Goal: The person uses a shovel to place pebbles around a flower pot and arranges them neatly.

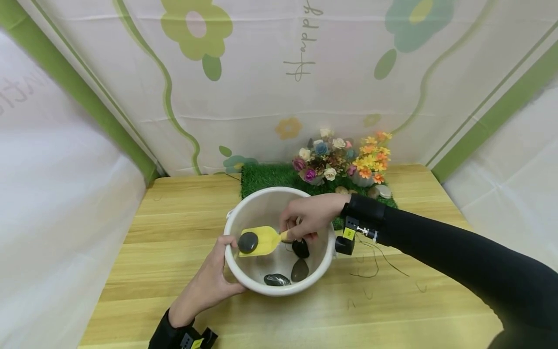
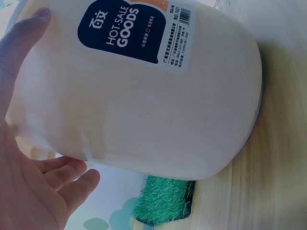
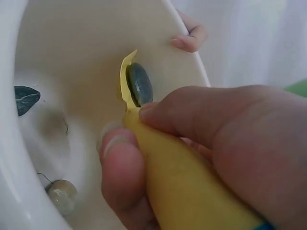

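A white bucket [image 1: 279,291] stands on the wooden table. My left hand [image 1: 207,278] grips its left side, with fingertips over the rim and the thumb along the outer wall. Inside the bucket, my right hand [image 1: 311,215] holds a small yellow shovel [image 1: 267,242] by its handle. One flat dark grey stone [image 1: 248,242] lies on the blade, near the bucket's left wall. Below on the bucket floor are a black stone [image 1: 301,248], a brown stone [image 1: 300,270] and a dark white-veined stone [image 1: 276,279]. The right wrist view also shows a pale stone [image 3: 63,196] there.
Behind the bucket lies a green artificial grass mat [image 1: 270,173]. On it stand mixed artificial flowers [image 1: 320,157] and a pot of orange and yellow flowers [image 1: 372,160], with pale stones [image 1: 383,191] nearby. Thin dark strands [image 1: 370,276] lie on the table [image 1: 174,242] at right.
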`<state>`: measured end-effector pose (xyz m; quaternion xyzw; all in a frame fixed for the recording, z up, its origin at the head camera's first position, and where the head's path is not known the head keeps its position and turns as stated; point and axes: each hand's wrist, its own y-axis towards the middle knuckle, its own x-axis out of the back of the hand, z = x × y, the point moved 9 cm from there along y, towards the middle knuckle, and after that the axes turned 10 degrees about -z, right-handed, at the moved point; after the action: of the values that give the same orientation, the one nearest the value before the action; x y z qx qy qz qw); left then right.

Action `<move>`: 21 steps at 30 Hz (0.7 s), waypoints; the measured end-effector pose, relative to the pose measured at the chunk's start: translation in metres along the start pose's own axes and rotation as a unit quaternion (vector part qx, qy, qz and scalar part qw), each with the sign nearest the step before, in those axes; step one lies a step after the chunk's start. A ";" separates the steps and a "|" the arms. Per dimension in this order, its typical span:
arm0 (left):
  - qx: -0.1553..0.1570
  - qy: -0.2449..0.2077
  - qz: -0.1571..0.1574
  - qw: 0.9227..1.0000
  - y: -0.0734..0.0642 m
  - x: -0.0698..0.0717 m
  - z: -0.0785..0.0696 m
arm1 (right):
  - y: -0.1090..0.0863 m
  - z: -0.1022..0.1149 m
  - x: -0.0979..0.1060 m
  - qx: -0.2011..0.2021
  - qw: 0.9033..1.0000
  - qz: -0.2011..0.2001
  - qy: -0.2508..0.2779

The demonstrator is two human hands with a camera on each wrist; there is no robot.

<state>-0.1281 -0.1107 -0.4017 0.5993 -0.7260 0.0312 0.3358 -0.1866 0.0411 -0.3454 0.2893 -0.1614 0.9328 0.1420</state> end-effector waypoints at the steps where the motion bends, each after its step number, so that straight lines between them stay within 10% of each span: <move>1: 0.001 0.001 0.000 1.000 0.000 0.000 0.000 | -0.001 0.001 0.001 0.003 1.000 0.000 0.005; 21: -0.006 0.014 -0.002 1.000 0.001 0.001 -0.001 | -0.034 0.004 0.033 0.017 0.999 -0.045 0.009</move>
<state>-0.1285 -0.1108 -0.4000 0.5981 -0.7202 0.0350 0.3497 -0.1989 0.0761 -0.3157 0.2908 -0.1308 0.9305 0.1803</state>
